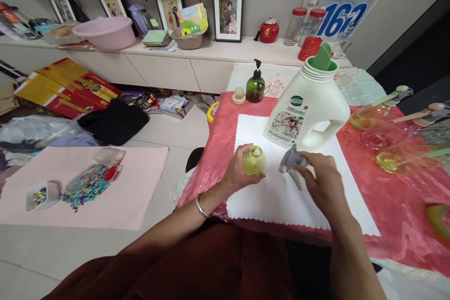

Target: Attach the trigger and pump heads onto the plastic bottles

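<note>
- Left hand [238, 176], centre frame, wraps a small yellow-green bottle [253, 160] — mouth open.
- Right hand [321, 183] pinches a grey spray head [291, 161] beside it.
- White detergent jug [306, 108] stands just behind.

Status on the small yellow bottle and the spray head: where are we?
Done: the big white jug stands uncapped with a green funnel in its neck; the small yellow bottle is open. In hand: left hand grips the bottle, right hand holds the grey spray head beside it. Left: spray head not yet on the bottle.
</note>
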`<state>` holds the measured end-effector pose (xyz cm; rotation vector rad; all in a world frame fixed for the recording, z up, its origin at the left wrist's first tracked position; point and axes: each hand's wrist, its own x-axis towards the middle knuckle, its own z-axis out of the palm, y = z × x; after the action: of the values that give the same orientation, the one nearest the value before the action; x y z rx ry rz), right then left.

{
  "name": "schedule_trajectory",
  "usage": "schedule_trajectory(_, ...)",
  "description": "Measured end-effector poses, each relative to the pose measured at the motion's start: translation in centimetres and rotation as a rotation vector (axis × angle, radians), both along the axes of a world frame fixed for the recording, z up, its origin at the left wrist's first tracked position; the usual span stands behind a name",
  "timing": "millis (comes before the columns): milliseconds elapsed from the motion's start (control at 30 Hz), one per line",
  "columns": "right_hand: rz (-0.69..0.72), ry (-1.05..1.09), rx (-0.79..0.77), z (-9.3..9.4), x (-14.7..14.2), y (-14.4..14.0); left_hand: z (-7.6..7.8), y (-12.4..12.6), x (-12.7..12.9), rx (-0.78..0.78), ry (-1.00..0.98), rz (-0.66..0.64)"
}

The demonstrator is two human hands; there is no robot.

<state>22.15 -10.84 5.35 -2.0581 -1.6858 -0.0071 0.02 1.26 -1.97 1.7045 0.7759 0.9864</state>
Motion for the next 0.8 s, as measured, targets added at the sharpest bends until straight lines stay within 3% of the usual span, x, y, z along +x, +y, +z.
schedule_trajectory(133, -0.102, 0.551, 0.457, 3.7, -1.1, -0.3, -0.3, 0.2, 0.1, -0.001, 0.021, 0.009)
schedule_trajectory(200, -0.053, 0.820, 0.714, 5.6, -2.6, 0.3, -0.4, 0.2, 0.1, -0.002, 0.024, 0.010)
schedule_trajectory(267, 0.057, 0.963, 0.873, 7.2, -4.1, 1.2, -0.4, 0.2, 0.2, -0.011, 0.024, 0.006)
schedule_trajectory(367, 0.157, 1.058, 0.846, 8.3, -5.6, 2.5, -0.2, 0.2, 0.2, -0.023, 0.008, -0.001)
schedule_trajectory(567, 0.230, 1.167, 0.710, 7.9, -5.9, 3.5, -0.1, 0.2, 0.3, -0.040, -0.006, -0.004)
schedule_trajectory(800, 0.299, 1.042, 0.733, 9.3, -6.2, 3.3, -0.3, 0.3, 0.3, -0.019, -0.010, -0.023)
